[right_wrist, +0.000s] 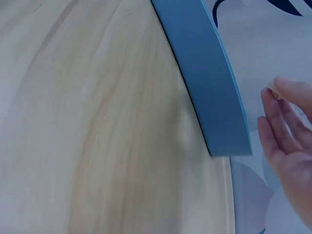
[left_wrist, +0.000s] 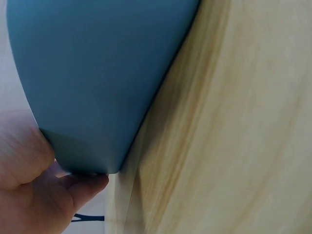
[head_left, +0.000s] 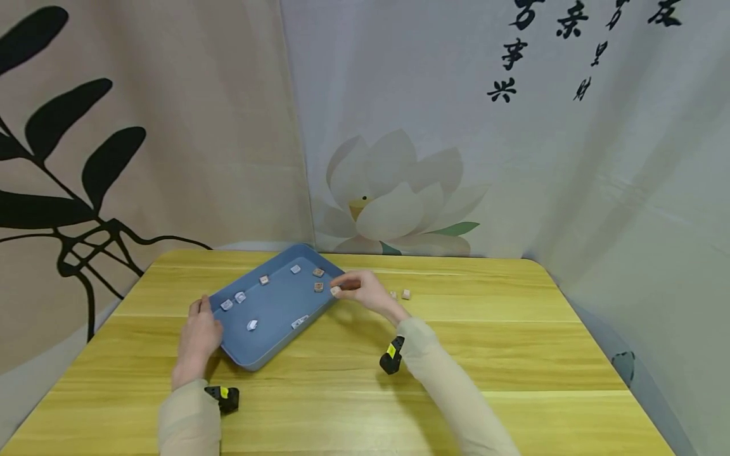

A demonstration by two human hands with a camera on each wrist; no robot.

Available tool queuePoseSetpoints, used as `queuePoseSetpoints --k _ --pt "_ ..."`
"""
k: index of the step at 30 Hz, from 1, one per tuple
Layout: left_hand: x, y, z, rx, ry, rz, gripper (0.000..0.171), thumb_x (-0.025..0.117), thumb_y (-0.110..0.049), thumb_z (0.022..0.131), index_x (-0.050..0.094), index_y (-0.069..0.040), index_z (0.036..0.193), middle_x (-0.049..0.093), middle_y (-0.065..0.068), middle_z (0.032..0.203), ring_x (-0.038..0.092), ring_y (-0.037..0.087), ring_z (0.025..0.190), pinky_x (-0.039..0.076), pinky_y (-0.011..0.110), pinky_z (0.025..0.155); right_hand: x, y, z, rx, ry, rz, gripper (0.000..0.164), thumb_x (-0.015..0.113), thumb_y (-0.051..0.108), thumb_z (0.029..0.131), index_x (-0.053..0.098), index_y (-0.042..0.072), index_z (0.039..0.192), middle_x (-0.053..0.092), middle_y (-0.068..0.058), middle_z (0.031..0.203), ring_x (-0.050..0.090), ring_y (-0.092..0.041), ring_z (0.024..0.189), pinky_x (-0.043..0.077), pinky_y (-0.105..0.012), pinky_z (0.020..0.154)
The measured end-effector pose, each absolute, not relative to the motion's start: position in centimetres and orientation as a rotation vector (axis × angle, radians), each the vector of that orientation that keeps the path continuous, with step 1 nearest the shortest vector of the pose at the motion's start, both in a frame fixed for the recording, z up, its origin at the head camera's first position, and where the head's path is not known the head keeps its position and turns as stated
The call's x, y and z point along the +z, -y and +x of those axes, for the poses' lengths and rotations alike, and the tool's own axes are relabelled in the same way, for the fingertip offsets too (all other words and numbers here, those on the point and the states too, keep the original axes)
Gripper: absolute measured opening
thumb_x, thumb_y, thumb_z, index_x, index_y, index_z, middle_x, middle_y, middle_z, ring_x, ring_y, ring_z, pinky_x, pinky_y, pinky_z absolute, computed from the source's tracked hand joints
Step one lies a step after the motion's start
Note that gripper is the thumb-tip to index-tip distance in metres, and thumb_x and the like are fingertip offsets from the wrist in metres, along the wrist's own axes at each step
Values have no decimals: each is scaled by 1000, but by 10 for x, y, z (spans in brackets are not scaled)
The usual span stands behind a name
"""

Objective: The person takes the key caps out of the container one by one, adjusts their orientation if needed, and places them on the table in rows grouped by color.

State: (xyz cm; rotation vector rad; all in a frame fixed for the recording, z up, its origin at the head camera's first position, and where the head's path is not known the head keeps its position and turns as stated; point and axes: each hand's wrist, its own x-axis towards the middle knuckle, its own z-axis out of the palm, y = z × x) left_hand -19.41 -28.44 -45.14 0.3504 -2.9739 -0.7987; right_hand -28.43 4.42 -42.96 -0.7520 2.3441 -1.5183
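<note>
A shallow blue tray (head_left: 274, 310) lies at a slant on the table, with several small whitish cubes in it. My left hand (head_left: 199, 335) grips the tray's left end; in the left wrist view, its fingers (left_wrist: 90, 190) reach round the tray wall (left_wrist: 102, 87). Just over the tray's right rim, my right hand (head_left: 369, 294) pinches a small pale cube (head_left: 335, 291) between thumb and fingertips. The right wrist view shows this cube (right_wrist: 274, 90) mostly covered by the thumb. Inside the tray, a cube (head_left: 319, 287) with a brownish face sits nearest that hand.
Two small cubes lie on the table beyond the right wrist, one (head_left: 406, 294) in full sight and the other (head_left: 393, 295) partly hidden. The wooden table (head_left: 513, 354) ends at a printed curtain (head_left: 410, 82) behind. Each wrist carries a small black camera (head_left: 391, 356).
</note>
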Motion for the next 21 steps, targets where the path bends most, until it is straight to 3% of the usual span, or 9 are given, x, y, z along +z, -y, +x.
queuePoseSetpoints --k 3,8,11,17,21 --pt "-451 284 -194 -803 2976 351 63 37 -4 92 9 19 144 16 42 144 43 62 110 38 64 97 -431 -54 -284 -1558 -2335 -689 32 67 10 86 66 0 116 68 -19 114 65 -28 102 55 -40 87" --pt "-452 283 -193 -805 2973 359 63 37 -4 92 9 19 144 17 43 143 44 62 108 39 65 95 -435 -72 -286 -1557 -2390 -647 32 69 13 85 67 2 115 70 -14 109 66 -19 95 55 -29 81" --pt "-452 283 -193 -800 2970 354 63 38 -3 92 10 19 143 18 43 143 44 62 109 39 65 96 -438 -83 -286 -1557 -2421 -649 33 67 15 87 66 3 118 70 -12 111 67 -17 95 55 -29 83" --pt "-452 283 -193 -809 2966 350 63 38 -3 92 9 19 144 17 43 144 41 62 113 37 64 99 -442 -103 -288 -1594 -2417 -644 32 64 16 89 65 6 120 68 -14 117 66 -18 102 55 -33 88" --pt "-452 283 -192 -823 2950 361 63 38 -3 92 9 19 144 15 42 145 40 61 115 36 64 99 -442 -117 -290 -1611 -2387 -614 33 62 15 91 63 3 122 66 -18 120 65 -24 105 54 -44 89"
